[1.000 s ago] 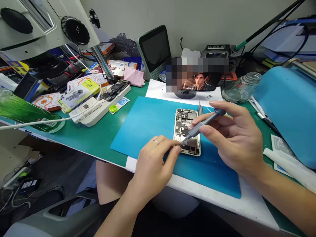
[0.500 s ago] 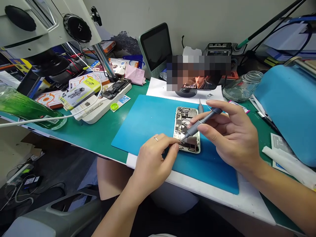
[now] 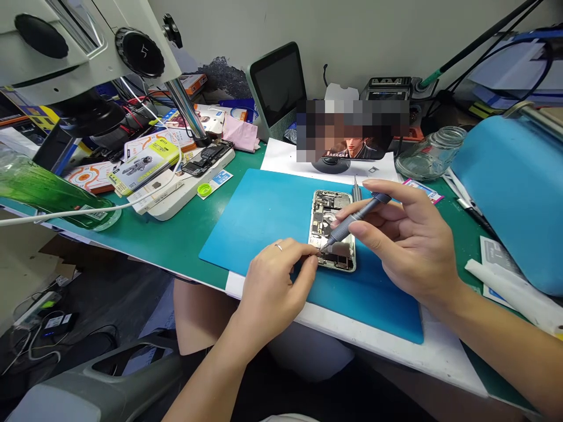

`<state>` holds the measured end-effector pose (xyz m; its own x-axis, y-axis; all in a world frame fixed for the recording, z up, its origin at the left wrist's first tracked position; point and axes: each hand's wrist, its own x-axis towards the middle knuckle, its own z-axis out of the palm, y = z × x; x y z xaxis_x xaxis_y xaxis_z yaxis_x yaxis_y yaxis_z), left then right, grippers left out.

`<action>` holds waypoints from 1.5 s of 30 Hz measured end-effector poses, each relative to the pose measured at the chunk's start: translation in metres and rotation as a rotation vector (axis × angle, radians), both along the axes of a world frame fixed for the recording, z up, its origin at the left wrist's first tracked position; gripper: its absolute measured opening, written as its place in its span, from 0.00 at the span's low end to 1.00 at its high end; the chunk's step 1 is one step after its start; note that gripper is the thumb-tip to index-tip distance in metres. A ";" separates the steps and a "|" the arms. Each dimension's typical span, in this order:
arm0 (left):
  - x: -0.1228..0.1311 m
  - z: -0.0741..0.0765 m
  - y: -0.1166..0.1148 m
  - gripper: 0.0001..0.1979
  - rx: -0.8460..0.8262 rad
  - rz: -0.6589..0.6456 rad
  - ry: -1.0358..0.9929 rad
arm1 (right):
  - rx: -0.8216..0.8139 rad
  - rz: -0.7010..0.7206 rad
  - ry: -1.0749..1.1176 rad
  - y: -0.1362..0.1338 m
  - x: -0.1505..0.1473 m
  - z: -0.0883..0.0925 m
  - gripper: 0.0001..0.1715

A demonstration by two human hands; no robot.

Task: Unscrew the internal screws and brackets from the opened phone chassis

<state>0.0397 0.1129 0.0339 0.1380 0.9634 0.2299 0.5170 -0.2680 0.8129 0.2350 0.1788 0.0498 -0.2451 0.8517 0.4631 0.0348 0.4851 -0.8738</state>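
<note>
An opened phone (image 3: 328, 214) lies face down on a blue mat (image 3: 264, 217), its inner boards showing. My right hand (image 3: 407, 246) is closed around a grey precision screwdriver (image 3: 356, 219), whose tip rests on the phone's lower left part. My left hand (image 3: 275, 281), with a ring on one finger, pinches at the phone's lower left edge right beside the tip; what its fingertips hold is too small to make out. A second small screwdriver (image 3: 356, 190) lies just beyond the phone.
A microscope head (image 3: 74, 41) hangs at top left over a white base (image 3: 185, 190) with a phone board and packets. A green bottle (image 3: 48, 196) lies at left. A grey screen (image 3: 277, 88), a propped phone (image 3: 352, 146), a glass jar (image 3: 431, 155) and a blue roll (image 3: 514, 187) stand behind and right.
The view has shifted slightly. Both hands stay at the phone's lower left, with the screwdriver tip nudged a little lower and closer to the left fingertips.
</note>
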 end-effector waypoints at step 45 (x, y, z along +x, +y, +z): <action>0.009 -0.013 -0.015 0.17 0.329 0.033 0.409 | 0.288 -0.053 -0.233 -0.005 0.009 -0.008 0.43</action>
<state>0.0490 0.0979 0.0206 0.2510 0.8545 0.4549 0.7871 -0.4537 0.4179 0.2436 0.1741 0.0417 -0.3314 0.7092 0.6223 0.2479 0.7018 -0.6678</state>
